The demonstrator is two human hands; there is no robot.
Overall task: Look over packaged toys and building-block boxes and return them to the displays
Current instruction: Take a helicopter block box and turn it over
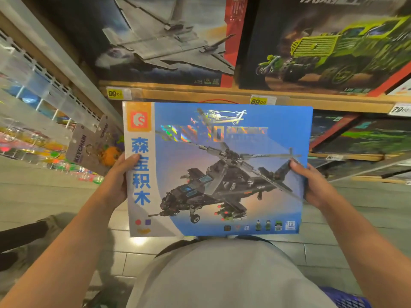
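Note:
I hold a large blue building-block box (213, 170) with a black helicopter pictured on it, face up in front of my chest. My left hand (117, 178) grips its white left edge, thumb on the front. On the right edge, my right hand (311, 183) clamps the box the same way. The box sits just below the wooden shelf edge (200, 92), apart from it.
On the shelf above stand a grey jet box (164, 41) and a green armoured truck box (333, 47). Yellow price tags (114, 93) line the shelf edge. Keychain cards (89, 150) hang at left. More boxes (364, 138) fill the lower right shelf. A blue basket (347, 298) is bottom right.

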